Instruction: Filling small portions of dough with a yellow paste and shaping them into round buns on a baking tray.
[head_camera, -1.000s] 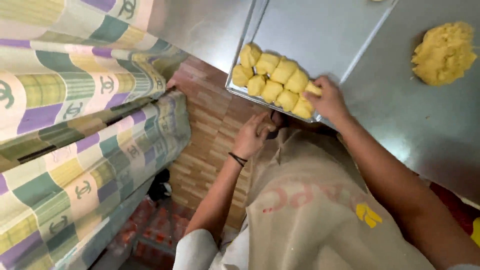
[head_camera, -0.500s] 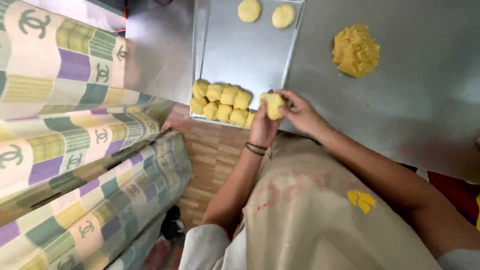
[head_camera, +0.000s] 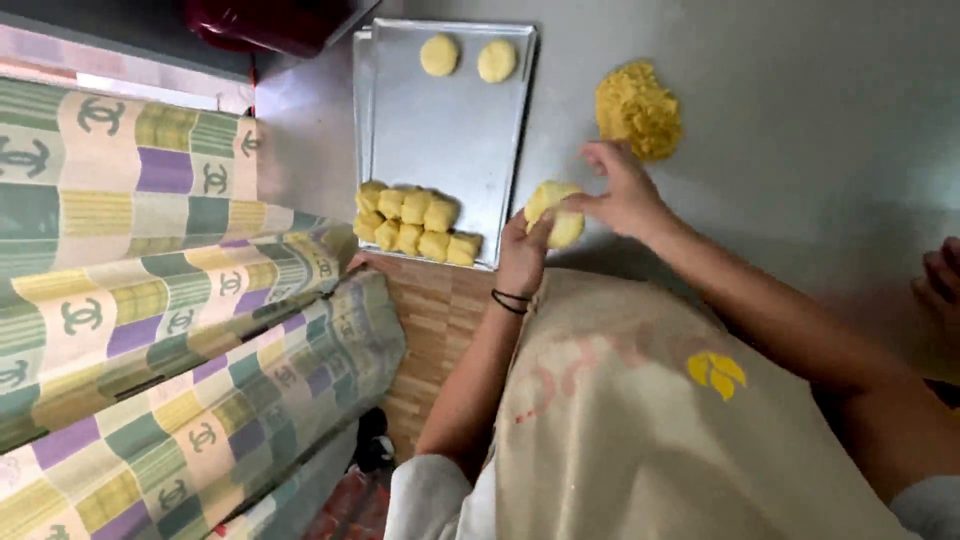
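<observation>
Bakery kitchen; steel worktop (head_camera: 800, 120); baking tray (head_camera: 445, 130); dough pieces (head_camera: 415, 222)

A grey metal desk (head_camera: 800, 120) fills the upper right, its surface dull and evenly lit with soft shadow near its front edge. To the left hangs a folded checked cloth (head_camera: 150, 300) in green, purple, yellow and cream squares. Below the desk's edge runs a floor of light wooden boards (head_camera: 440, 330). A dark red object (head_camera: 270, 22) sits at the top, partly cut off.
</observation>
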